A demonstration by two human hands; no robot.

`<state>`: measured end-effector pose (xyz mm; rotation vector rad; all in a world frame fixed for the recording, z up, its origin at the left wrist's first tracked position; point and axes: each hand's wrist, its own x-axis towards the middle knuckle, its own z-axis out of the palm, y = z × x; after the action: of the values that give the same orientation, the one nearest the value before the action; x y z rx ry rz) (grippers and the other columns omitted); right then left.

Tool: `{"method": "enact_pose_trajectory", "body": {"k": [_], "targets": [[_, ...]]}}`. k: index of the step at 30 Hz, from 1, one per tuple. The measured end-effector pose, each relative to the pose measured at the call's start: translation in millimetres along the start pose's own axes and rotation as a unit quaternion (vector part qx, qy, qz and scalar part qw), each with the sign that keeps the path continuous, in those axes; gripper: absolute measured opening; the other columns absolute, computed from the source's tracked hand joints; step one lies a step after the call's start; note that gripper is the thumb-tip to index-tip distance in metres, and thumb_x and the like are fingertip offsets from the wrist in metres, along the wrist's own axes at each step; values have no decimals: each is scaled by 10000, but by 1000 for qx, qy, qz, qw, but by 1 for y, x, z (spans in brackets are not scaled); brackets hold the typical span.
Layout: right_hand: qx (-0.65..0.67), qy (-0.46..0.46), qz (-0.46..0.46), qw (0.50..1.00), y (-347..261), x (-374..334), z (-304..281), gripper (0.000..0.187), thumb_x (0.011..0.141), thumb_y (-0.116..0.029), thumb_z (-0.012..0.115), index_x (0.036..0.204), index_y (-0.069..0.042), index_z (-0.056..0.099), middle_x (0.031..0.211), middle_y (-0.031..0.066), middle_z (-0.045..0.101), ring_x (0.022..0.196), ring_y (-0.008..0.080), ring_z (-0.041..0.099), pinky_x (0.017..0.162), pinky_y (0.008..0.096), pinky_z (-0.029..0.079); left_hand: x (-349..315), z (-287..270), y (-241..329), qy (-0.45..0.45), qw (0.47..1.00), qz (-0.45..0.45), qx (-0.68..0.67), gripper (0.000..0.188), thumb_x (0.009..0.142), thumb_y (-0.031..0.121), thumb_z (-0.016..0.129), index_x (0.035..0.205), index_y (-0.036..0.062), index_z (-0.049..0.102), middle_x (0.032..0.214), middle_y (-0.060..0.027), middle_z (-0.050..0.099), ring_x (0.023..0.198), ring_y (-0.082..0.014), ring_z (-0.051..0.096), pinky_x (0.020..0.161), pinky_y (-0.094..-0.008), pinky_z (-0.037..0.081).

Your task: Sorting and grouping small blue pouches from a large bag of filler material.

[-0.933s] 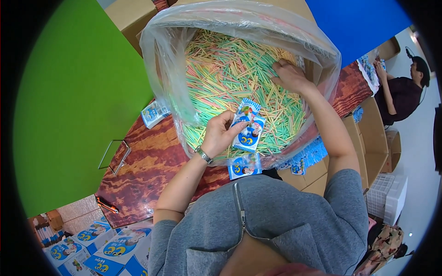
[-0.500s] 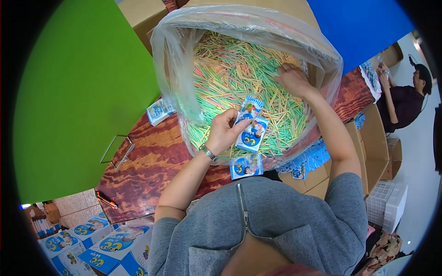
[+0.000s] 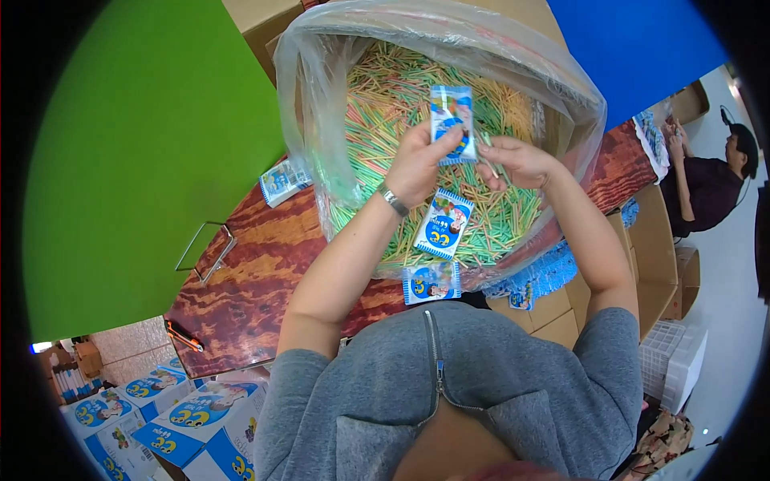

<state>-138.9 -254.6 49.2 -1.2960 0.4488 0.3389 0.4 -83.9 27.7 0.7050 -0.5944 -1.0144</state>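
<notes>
My left hand (image 3: 413, 168), with a metal watch (image 3: 393, 200) on its wrist, grips a blue and white sachet (image 3: 453, 120) between thumb and fingers. Close by on the right, my right hand (image 3: 521, 163) pinches a few thin pastel sticks (image 3: 499, 168) beside the sachet's lower end. Both hands are above a large heap of pink, green and yellow sticks (image 3: 377, 120) in a clear plastic liner (image 3: 298, 72). Another sachet (image 3: 445, 224) rests on the heap's near side. One more sachet (image 3: 431, 283) lies at the liner's near edge, in front of my body.
On the red-brown wood-patterned table (image 3: 241, 289) are a sachet (image 3: 282, 183), a wire stand (image 3: 215, 252) and an orange cutter (image 3: 184, 335). Printed boxes (image 3: 208, 417) stand lower left. Many sachets (image 3: 549, 268) and an open carton (image 3: 650, 240) are at right. A co-worker (image 3: 714, 180) sits beyond.
My left hand has moved up and away from my body with one sachet, leaving another on the heap. My right hand has come out of the heap toward it, now with sticks.
</notes>
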Motion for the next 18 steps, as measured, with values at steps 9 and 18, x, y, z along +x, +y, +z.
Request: {"method": "enact_pose_trajectory", "body": {"k": [9,18], "targets": [[-15,4,-23,1000,-5,3,40,280,1013,-338,516,1000,-62,565,732,19,579,579,83,518,494,218,387,-29,-16,4,67,993,35,94,155,910,140,684,1006,25,647,913,-4,680,788,-58,605,699,-239,493],[-561,13,-179,808,-86,-15,69,286,1009,-312,505,926,-39,526,638,71,567,568,179,588,517,348,444,-61,-45,-5,201,814,192,510,212,814,123,783,786,22,599,727,-29,635,639,-80,559,549,-257,442]]}}
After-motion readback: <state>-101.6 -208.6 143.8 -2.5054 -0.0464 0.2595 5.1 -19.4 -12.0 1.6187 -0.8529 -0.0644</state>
